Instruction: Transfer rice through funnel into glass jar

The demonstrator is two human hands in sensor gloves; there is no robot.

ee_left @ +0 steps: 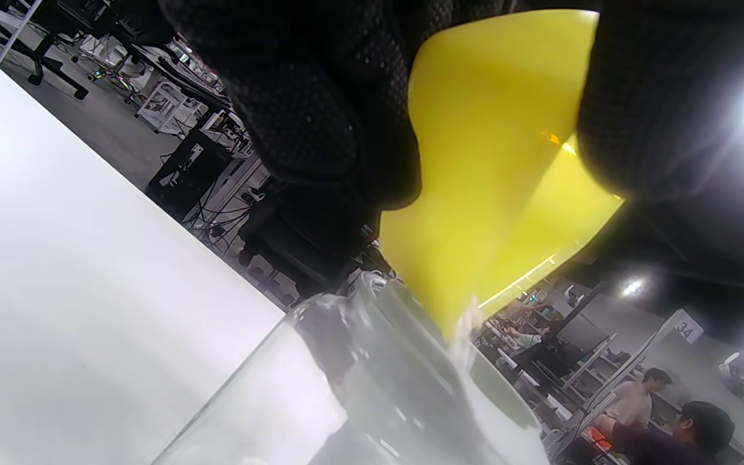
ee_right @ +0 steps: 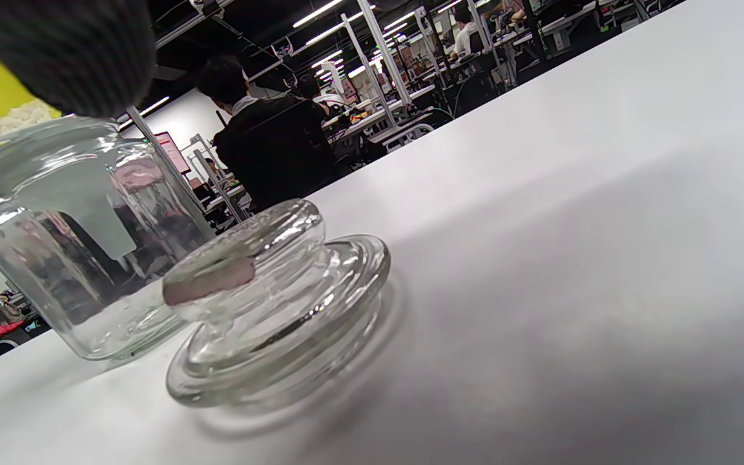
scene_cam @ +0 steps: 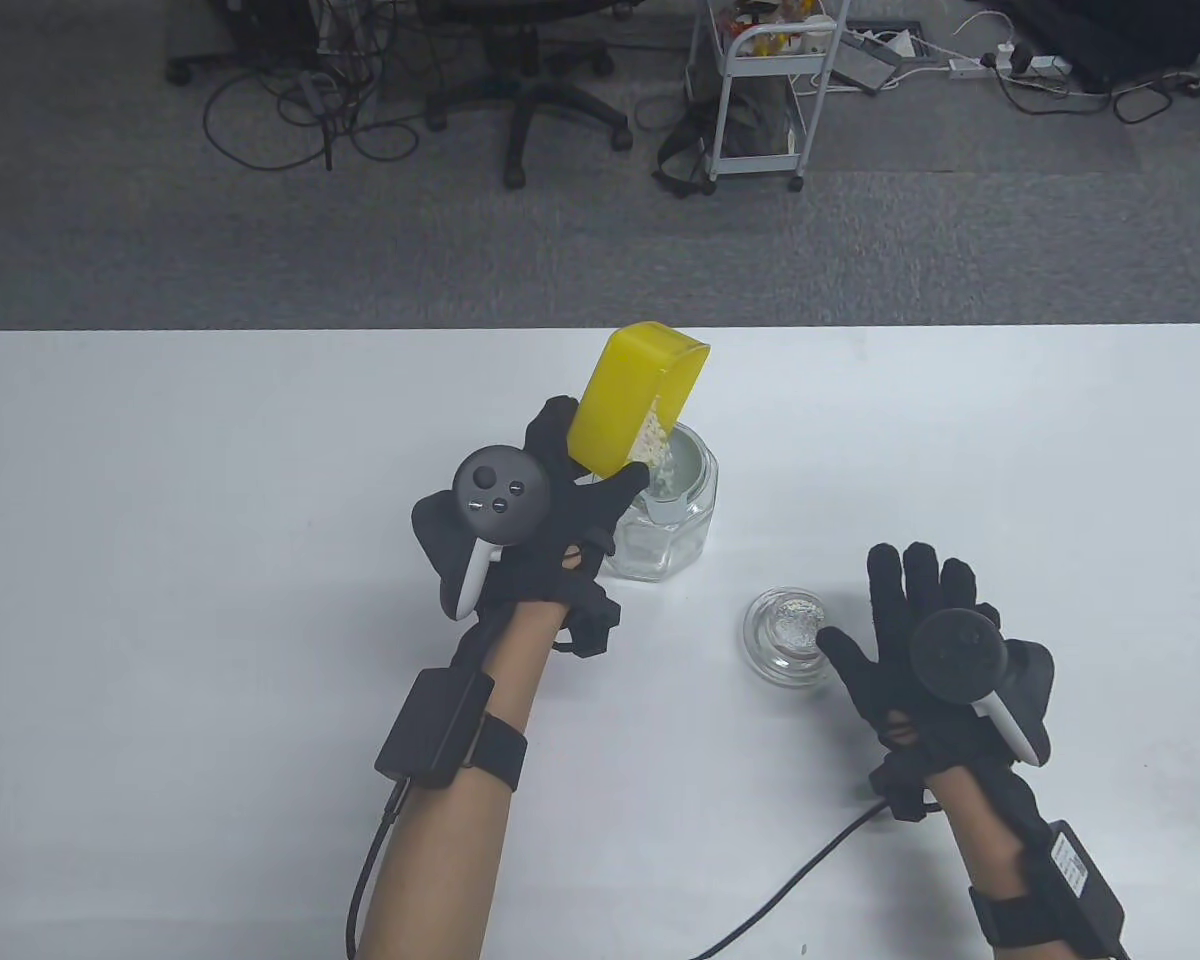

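My left hand (scene_cam: 560,490) grips a yellow container (scene_cam: 638,408) and holds it tilted over the glass jar (scene_cam: 672,530), with white rice (scene_cam: 654,440) at its lower lip. A pale funnel (scene_cam: 672,478) sits in the jar's mouth. In the left wrist view my gloved fingers (ee_left: 320,97) wrap the yellow container (ee_left: 488,161) just above the jar (ee_left: 372,394). The glass lid (scene_cam: 786,634) lies on the table to the jar's right. My right hand (scene_cam: 925,640) rests flat and empty beside the lid. The right wrist view shows the lid (ee_right: 275,303) and jar (ee_right: 81,232).
The white table (scene_cam: 160,560) ends at its far edge, with grey carpet, an office chair (scene_cam: 520,90) and a white trolley (scene_cam: 760,90) beyond. A black cable (scene_cam: 790,880) from my right wrist trails over the table's front.
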